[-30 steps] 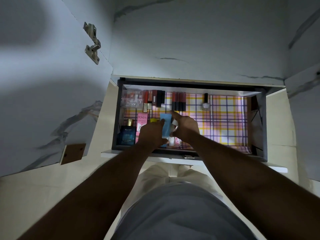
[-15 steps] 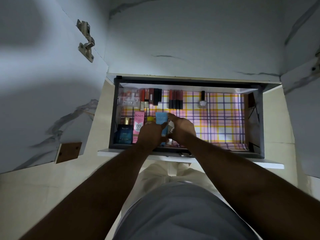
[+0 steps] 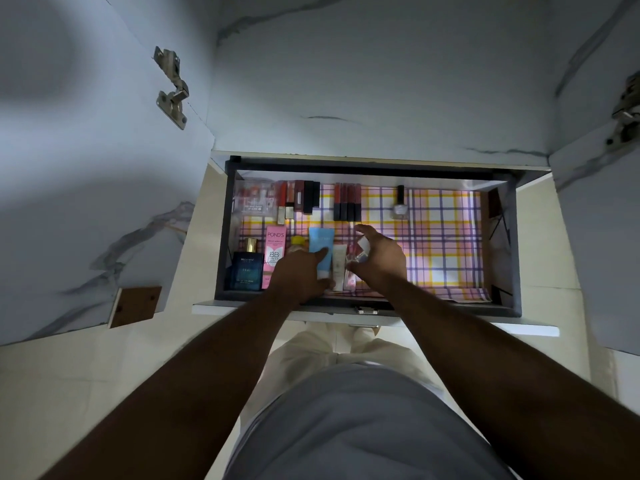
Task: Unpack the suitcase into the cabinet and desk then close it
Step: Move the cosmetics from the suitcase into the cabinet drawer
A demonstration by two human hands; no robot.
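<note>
At the far left of the drawer [image 3: 221, 237] the blue perfume bottle [image 3: 246, 270] stands against the side wall, with the pink Pond's box [image 3: 274, 256] touching its right side and a yellow-capped bottle [image 3: 298, 241] just beyond; that corner looks full to me, so I judge nothing more should go there. My left hand [image 3: 301, 277] lies with its fingers laid along the blue tube [image 3: 322, 251], pressing it flat into the row rather than curling round it; I think the step goes best if I keep that tube steady so the white tube [image 3: 339, 268] just beside it does not roll. My right hand [image 3: 379, 259] pinches a small clear bottle [image 3: 362, 249] between thumb and fingers, raised just right of the white tube; I would set it down upright, close to the row, and let go only once its base sits on the plaid liner [image 3: 440, 237]. To the right the liner lies bare up to the far side wall, near a nail polish bottle [image 3: 400, 206] at the back; the lipsticks [image 3: 347, 202] line the back edge, so I would keep my knuckles low and away from them; the front wall sits close under my wrists. The suitcase is not in view.
</note>
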